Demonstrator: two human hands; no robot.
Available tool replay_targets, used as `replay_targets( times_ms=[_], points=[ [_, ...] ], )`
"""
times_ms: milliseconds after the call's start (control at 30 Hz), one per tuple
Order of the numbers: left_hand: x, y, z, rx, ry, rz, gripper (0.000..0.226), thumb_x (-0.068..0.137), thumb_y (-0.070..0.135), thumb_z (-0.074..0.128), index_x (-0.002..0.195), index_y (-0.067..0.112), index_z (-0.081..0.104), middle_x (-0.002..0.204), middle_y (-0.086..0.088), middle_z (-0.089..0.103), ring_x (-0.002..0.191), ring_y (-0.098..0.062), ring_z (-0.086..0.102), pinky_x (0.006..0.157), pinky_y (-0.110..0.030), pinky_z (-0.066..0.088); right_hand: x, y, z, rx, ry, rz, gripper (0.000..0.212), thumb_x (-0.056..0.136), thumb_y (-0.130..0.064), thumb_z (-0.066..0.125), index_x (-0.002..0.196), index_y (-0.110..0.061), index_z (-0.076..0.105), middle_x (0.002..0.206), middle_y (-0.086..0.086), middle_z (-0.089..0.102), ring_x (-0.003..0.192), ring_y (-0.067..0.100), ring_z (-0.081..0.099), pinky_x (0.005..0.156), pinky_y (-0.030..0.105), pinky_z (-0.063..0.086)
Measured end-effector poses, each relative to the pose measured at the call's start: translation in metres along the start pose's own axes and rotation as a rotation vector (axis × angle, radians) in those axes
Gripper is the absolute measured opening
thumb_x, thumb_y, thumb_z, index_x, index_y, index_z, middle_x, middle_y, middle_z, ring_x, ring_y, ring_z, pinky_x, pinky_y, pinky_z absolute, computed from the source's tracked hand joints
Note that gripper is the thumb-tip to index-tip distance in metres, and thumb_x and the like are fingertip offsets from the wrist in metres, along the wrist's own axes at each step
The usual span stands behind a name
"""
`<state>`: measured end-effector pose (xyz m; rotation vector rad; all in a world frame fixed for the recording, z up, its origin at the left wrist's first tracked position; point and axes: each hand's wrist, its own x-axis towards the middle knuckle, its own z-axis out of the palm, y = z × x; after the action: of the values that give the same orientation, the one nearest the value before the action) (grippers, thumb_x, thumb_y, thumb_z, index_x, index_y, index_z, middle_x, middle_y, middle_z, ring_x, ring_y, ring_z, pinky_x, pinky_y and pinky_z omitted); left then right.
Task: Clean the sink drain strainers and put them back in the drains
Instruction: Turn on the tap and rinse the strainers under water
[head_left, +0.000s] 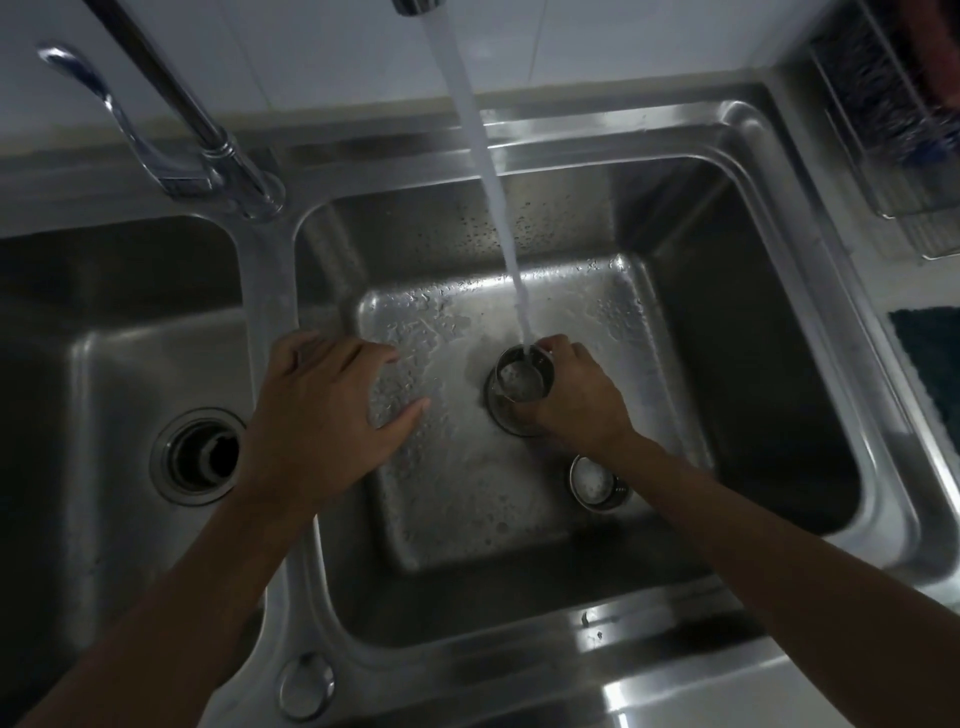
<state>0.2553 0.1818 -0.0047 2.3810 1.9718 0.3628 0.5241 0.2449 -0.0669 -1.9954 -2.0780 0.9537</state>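
My right hand (576, 395) grips a round steel drain strainer (519, 376) over the right basin's drain (501, 415), and tap water (488, 171) pours straight into the strainer. A second steel strainer (595, 480) lies on the floor of the right basin (467, 493), just below my right wrist. My left hand (322, 410) hovers with relaxed, spread fingers over the divider between the basins and holds nothing. The left basin's drain (200, 457) is uncovered, with no strainer in it.
The chrome tap (208, 150) and its lever stand at the back on the divider. A wire rack (893, 130) sits on the counter at the right, with a dark cloth (930, 343) below it. A round cap (306, 686) sits on the sink's front rim.
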Motion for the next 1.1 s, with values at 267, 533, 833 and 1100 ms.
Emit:
replay_targets(
  times_ms=[267,533,833,1100],
  points=[
    [0.0,0.0,0.001,-0.001,-0.014,-0.007,0.052,0.089,0.061,0.066,0.115,0.016,0.072,0.103,-0.002,0.075,0.098,-0.024,0.07,0.107,-0.044,0.036,0.002,0.009,0.003,-0.119,0.042,-0.047,0.082,0.072,-0.05,0.089,0.137,-0.021,0.049,0.124,0.007,0.057,0.11,0.029,0.06,0.081,0.04,0.052],
    [-0.001,-0.002,0.004,0.006,0.005,0.005,0.052,0.089,0.062,0.067,0.116,0.017,0.072,0.102,-0.001,0.076,0.097,-0.023,0.07,0.106,-0.044,0.037,0.01,0.004,-0.001,0.734,-0.19,0.502,0.053,0.075,-0.043,0.086,0.115,-0.013,0.069,0.102,0.005,0.076,0.08,0.018,0.071,0.072,0.035,0.062],
    [-0.001,-0.002,0.005,0.002,0.017,-0.002,0.051,0.088,0.061,0.069,0.114,0.018,0.072,0.102,-0.001,0.075,0.097,-0.024,0.069,0.105,-0.044,0.037,0.011,0.01,-0.007,1.365,-0.701,0.835,0.059,0.08,-0.064,0.062,0.107,-0.012,0.074,0.088,0.006,0.07,0.062,0.012,0.062,0.051,0.022,0.055],
    [-0.001,-0.003,0.005,-0.015,0.019,0.002,0.051,0.088,0.063,0.066,0.113,0.02,0.071,0.102,0.001,0.075,0.098,-0.023,0.069,0.105,-0.044,0.036,-0.008,-0.001,0.012,0.519,-0.435,0.39,0.057,0.069,-0.062,0.079,0.105,-0.019,0.074,0.089,0.002,0.072,0.066,0.012,0.068,0.062,0.028,0.055]
  ],
)
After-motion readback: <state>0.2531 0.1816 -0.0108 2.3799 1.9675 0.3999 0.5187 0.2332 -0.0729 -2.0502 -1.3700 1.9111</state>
